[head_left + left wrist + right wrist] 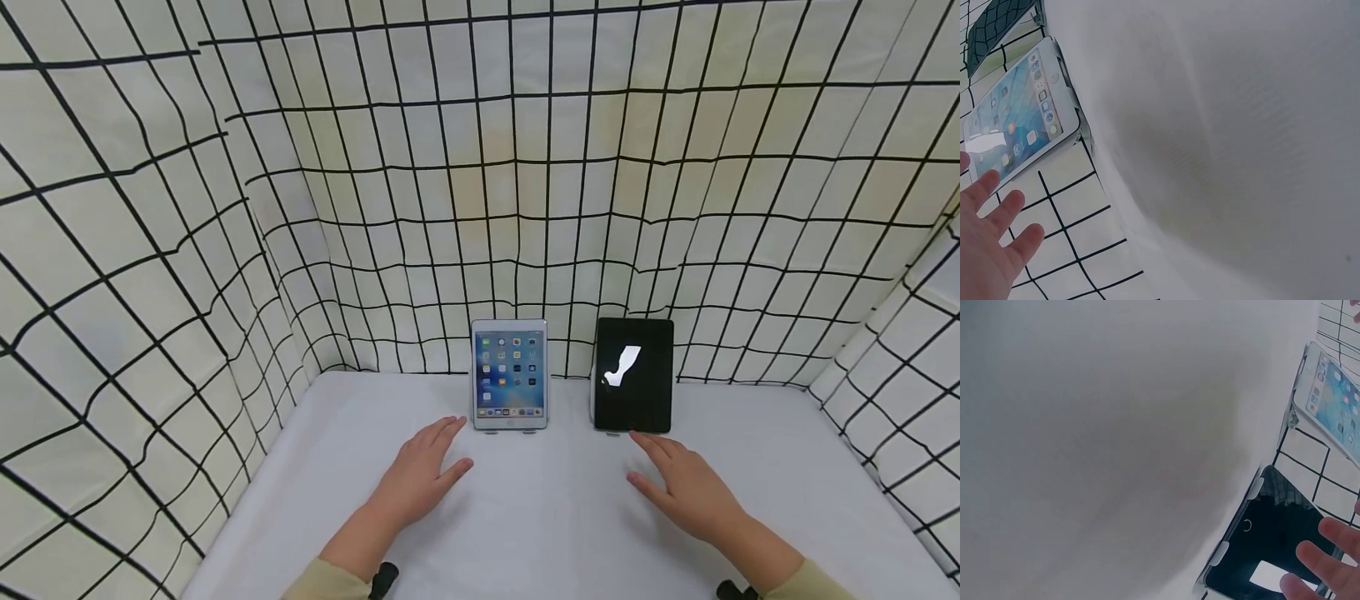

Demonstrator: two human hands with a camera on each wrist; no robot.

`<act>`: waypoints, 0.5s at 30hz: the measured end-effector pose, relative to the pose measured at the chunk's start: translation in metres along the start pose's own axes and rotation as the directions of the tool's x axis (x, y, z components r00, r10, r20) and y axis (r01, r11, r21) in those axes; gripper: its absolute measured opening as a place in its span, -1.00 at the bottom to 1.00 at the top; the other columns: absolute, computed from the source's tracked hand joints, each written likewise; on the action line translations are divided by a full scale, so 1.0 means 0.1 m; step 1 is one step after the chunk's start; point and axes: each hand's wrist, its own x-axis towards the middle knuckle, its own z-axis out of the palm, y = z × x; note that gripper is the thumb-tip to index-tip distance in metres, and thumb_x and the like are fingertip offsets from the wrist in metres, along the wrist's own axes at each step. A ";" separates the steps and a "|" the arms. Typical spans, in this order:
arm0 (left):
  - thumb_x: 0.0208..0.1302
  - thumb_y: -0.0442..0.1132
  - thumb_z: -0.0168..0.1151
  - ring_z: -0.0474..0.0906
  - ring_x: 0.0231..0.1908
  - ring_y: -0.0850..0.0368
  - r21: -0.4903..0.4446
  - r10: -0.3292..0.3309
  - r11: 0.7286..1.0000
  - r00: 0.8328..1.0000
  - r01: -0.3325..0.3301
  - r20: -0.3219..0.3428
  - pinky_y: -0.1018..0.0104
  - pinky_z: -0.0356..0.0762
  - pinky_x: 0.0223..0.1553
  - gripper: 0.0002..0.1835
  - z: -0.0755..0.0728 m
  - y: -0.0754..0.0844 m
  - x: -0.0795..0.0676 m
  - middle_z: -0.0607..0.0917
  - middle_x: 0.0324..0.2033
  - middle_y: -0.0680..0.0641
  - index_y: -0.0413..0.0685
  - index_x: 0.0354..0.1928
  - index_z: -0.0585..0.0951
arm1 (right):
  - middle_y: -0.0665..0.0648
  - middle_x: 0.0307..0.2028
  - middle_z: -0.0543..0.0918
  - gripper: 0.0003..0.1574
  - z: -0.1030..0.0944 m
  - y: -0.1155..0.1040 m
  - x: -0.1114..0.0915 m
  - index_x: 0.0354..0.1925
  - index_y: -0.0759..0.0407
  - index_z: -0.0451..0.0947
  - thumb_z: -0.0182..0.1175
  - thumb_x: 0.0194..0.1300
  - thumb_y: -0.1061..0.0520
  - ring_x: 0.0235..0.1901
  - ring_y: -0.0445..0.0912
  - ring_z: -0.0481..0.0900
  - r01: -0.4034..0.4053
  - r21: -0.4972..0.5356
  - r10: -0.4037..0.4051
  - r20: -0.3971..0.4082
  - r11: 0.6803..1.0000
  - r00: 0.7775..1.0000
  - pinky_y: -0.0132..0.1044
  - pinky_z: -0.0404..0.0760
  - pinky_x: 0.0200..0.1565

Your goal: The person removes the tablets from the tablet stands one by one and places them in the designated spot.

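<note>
A white tablet (510, 374) with its home screen lit stands upright on a small stand at the back of the table. To its right, a black tablet (634, 375) stands the same way, its screen dark with a bright reflection. My left hand (423, 471) hovers in front and to the left of the white tablet, fingers extended, holding nothing. My right hand (686, 483) is held out in front of the black tablet, fingers spread and empty. In the right wrist view, clips of the stand (1219, 553) hold the black tablet's lower edge.
A white cloth covers the table (540, 517). Behind and at both sides rise white walls with a black grid (480, 192). Dark wrist straps (384, 579) show near the sleeves.
</note>
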 end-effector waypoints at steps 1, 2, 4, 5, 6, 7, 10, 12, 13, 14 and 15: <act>0.43 0.19 0.08 0.17 0.43 -0.06 -0.001 0.000 1.000 1.000 0.000 -0.002 -0.12 0.16 0.37 -0.27 0.01 0.01 0.01 0.27 0.45 -0.04 0.12 0.52 0.20 | 0.23 0.28 0.47 -0.16 0.00 0.00 0.00 0.45 0.07 0.26 0.18 0.37 -0.26 0.24 0.19 0.44 -0.004 0.001 0.004 0.001 1.000 1.000 0.22 0.42 0.19; 0.43 0.19 0.08 0.17 0.43 -0.07 0.000 0.002 1.000 1.000 -0.002 -0.006 -0.13 0.17 0.37 -0.28 0.01 0.02 0.02 0.28 0.44 -0.04 0.10 0.52 0.21 | 0.22 0.28 0.47 -0.16 0.00 0.00 0.01 0.45 0.07 0.26 0.18 0.37 -0.26 0.24 0.19 0.44 -0.009 0.003 0.009 0.001 1.000 1.000 0.23 0.42 0.19; 0.43 0.17 0.09 0.18 0.42 -0.08 -0.004 -0.002 1.000 1.000 0.002 -0.013 -0.14 0.17 0.36 -0.28 0.02 0.04 0.04 0.29 0.44 -0.06 0.09 0.52 0.22 | 0.22 0.28 0.47 -0.16 0.01 -0.01 0.03 0.45 0.07 0.27 0.18 0.37 -0.25 0.24 0.20 0.44 -0.009 0.014 0.009 -0.006 1.000 1.000 0.23 0.42 0.19; 0.43 0.18 0.08 0.18 0.42 -0.08 -0.002 -0.005 1.000 1.000 0.005 -0.015 -0.14 0.17 0.36 -0.28 0.01 0.04 0.05 0.30 0.44 -0.06 0.08 0.52 0.22 | 0.22 0.28 0.47 -0.17 0.01 -0.01 0.05 0.45 0.07 0.27 0.18 0.38 -0.25 0.24 0.20 0.44 -0.008 0.018 0.008 -0.008 1.000 1.000 0.23 0.42 0.19; 0.43 0.17 0.09 0.19 0.42 -0.09 -0.004 -0.008 1.000 1.000 0.007 -0.021 -0.14 0.18 0.36 -0.28 0.02 0.05 0.06 0.30 0.43 -0.07 0.06 0.51 0.23 | 0.22 0.28 0.47 -0.18 0.01 -0.01 0.06 0.45 0.06 0.27 0.17 0.38 -0.25 0.25 0.20 0.43 -0.010 0.022 0.010 -0.009 1.000 1.000 0.23 0.42 0.19; 0.43 0.16 0.10 0.19 0.42 -0.09 -0.007 -0.012 1.000 1.000 0.012 -0.025 -0.15 0.17 0.36 -0.29 0.02 0.06 0.07 0.31 0.43 -0.08 0.06 0.51 0.23 | 0.22 0.29 0.47 -0.18 0.01 -0.01 0.07 0.45 0.06 0.27 0.17 0.38 -0.25 0.25 0.20 0.43 -0.012 0.028 0.013 -0.009 1.000 1.000 0.23 0.41 0.20; 0.43 0.20 0.06 0.19 0.42 -0.08 -0.001 -0.030 1.000 0.999 0.030 -0.025 -0.14 0.18 0.36 -0.28 0.02 0.07 0.09 0.30 0.43 -0.08 0.07 0.51 0.22 | 0.21 0.29 0.46 -0.18 0.02 -0.02 0.10 0.45 0.05 0.28 0.11 0.40 -0.30 0.27 0.20 0.41 -0.021 0.043 0.022 -0.009 0.999 1.000 0.22 0.40 0.21; 0.44 0.20 0.06 0.19 0.42 -0.08 0.000 -0.038 0.999 0.999 0.038 -0.030 -0.14 0.19 0.36 -0.28 0.01 0.07 0.11 0.30 0.44 -0.08 0.08 0.52 0.22 | 0.21 0.30 0.46 -0.18 0.02 -0.03 0.13 0.45 0.06 0.28 0.10 0.41 -0.30 0.28 0.19 0.40 -0.028 0.055 0.028 -0.009 0.998 1.000 0.22 0.39 0.22; 0.44 0.20 0.05 0.19 0.42 -0.08 -0.002 -0.041 0.999 0.999 0.041 -0.034 -0.13 0.19 0.36 -0.28 0.01 0.07 0.12 0.30 0.44 -0.08 0.08 0.52 0.22 | 0.21 0.30 0.46 -0.19 0.02 -0.04 0.14 0.45 0.06 0.28 0.10 0.41 -0.29 0.29 0.19 0.39 -0.029 0.062 0.030 -0.012 0.998 0.999 0.22 0.38 0.23; 0.44 0.20 0.05 0.19 0.42 -0.08 -0.005 -0.044 0.999 0.998 0.044 -0.039 -0.13 0.19 0.36 -0.28 0.01 0.07 0.13 0.30 0.43 -0.08 0.08 0.52 0.22 | 0.21 0.30 0.45 -0.19 0.03 -0.04 0.15 0.44 0.07 0.28 0.10 0.42 -0.29 0.29 0.19 0.39 -0.030 0.069 0.031 -0.015 0.997 0.999 0.22 0.37 0.23; 0.44 0.20 0.05 0.20 0.42 -0.08 -0.007 -0.045 0.999 0.998 0.045 -0.047 -0.13 0.20 0.36 -0.28 0.00 0.07 0.14 0.31 0.43 -0.08 0.08 0.51 0.22 | 0.22 0.30 0.45 -0.20 0.02 -0.05 0.17 0.44 0.08 0.28 0.11 0.42 -0.28 0.29 0.20 0.38 -0.030 0.075 0.031 -0.017 0.997 0.999 0.22 0.37 0.24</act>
